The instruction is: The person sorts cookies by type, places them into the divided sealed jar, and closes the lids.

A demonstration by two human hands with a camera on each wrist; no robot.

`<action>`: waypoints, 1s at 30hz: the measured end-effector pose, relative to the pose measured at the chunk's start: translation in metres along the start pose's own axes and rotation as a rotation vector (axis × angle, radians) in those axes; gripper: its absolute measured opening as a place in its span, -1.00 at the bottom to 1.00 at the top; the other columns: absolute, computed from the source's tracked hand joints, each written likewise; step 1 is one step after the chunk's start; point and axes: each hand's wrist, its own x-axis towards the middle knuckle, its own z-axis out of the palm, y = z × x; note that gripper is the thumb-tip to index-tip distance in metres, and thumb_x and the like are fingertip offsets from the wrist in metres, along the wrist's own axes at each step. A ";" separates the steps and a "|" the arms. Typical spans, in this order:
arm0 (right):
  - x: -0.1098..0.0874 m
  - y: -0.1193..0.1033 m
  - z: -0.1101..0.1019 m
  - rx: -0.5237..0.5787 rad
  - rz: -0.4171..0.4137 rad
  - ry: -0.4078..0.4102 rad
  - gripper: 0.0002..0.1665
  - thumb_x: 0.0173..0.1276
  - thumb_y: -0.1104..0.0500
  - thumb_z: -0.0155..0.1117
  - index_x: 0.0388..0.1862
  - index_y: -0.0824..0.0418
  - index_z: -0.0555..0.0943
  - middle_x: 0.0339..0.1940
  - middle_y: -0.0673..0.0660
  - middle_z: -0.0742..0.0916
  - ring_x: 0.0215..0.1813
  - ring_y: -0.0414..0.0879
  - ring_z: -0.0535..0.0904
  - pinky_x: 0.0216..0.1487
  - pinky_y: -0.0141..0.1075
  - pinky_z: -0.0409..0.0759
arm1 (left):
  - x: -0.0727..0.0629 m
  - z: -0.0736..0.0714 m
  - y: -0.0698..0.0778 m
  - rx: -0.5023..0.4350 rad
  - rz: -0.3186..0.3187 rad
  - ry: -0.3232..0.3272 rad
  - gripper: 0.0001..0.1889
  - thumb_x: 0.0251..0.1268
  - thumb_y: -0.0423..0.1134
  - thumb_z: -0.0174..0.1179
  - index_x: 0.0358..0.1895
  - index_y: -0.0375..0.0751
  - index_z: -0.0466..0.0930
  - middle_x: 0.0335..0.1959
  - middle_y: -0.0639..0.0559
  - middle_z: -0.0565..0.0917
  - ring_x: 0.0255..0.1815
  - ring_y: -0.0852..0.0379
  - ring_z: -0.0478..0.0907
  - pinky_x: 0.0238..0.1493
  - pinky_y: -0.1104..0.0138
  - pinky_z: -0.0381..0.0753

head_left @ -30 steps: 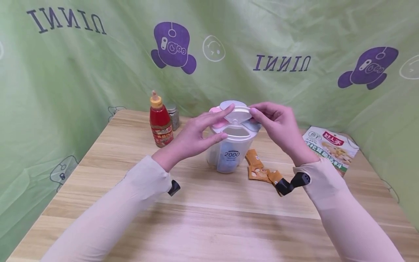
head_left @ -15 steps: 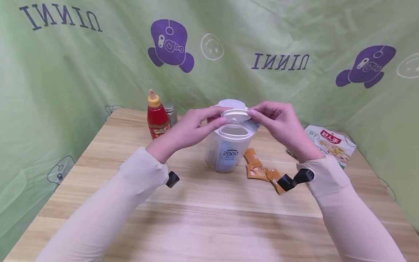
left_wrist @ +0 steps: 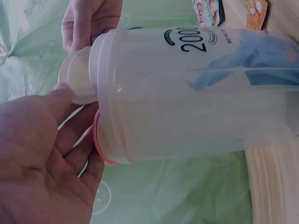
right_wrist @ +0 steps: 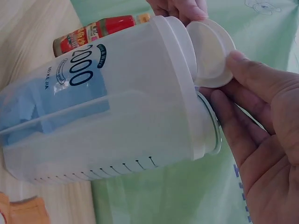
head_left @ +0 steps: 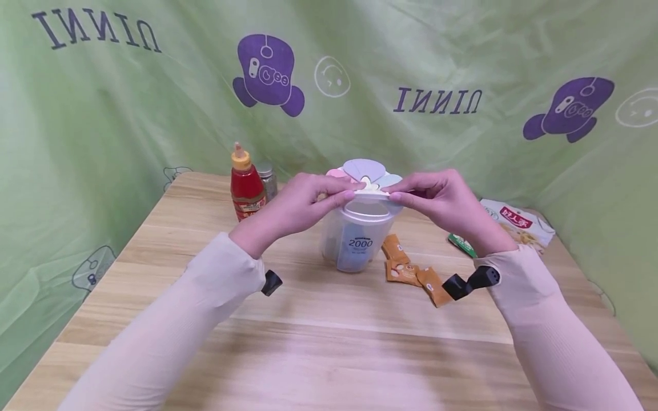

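Note:
A clear plastic storage canister (head_left: 354, 260), printed "2000", stands on the table with pink, lilac and blue petal-shaped covers on top. Its white front lid flap (head_left: 372, 195) is tilted above the front opening (head_left: 367, 208). My left hand (head_left: 305, 202) pinches the flap's left end between thumb and fingers. At the other end, my right hand (head_left: 439, 197) pinches it the same way. The left wrist view shows the white flap (left_wrist: 79, 74) swung out from the rim. Blue packets (left_wrist: 266, 56) show through the canister wall.
To the left stand a red sauce bottle (head_left: 248, 188) with a yellow cap and a small spice jar (head_left: 268, 181). Several orange sachets (head_left: 403, 272) lie right of the canister. Behind my right wrist are a green packet (head_left: 461, 244) and a white food package (head_left: 526, 228).
The flap has swung forward and down from its raised stand over the front opening. My left fingers, spread apart earlier, have closed on its left end; my right hand keeps its pinch.

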 end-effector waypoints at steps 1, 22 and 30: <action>-0.001 0.001 0.000 -0.005 -0.011 -0.010 -0.83 0.43 0.25 0.44 -0.06 0.22 0.84 -0.24 -0.09 0.86 -0.33 -0.20 0.67 -0.27 -0.44 0.69 | 0.000 0.000 0.000 0.008 0.009 -0.014 -0.64 0.58 -0.08 0.21 0.34 0.06 0.67 0.34 0.04 0.70 0.51 0.06 0.52 0.53 0.08 0.52; -0.009 0.007 0.010 -0.108 -0.175 -0.039 -0.80 0.30 0.39 0.50 -0.16 0.15 0.86 -0.01 0.14 0.87 0.08 -0.39 0.73 0.19 -0.55 0.66 | -0.003 -0.006 -0.007 0.100 0.114 -0.096 -0.58 0.50 -0.13 0.29 0.37 0.03 0.63 0.40 0.05 0.65 0.61 0.04 0.40 0.66 0.04 0.35; -0.014 0.009 0.015 -0.137 -0.306 -0.019 -0.70 0.21 0.53 0.48 -0.14 0.25 0.85 -0.02 0.20 0.85 0.10 -0.47 0.69 0.15 -0.59 0.65 | -0.002 -0.006 -0.006 0.108 0.132 -0.107 -0.56 0.49 -0.14 0.30 0.38 0.00 0.62 0.41 0.07 0.65 0.59 0.06 0.42 0.64 0.06 0.38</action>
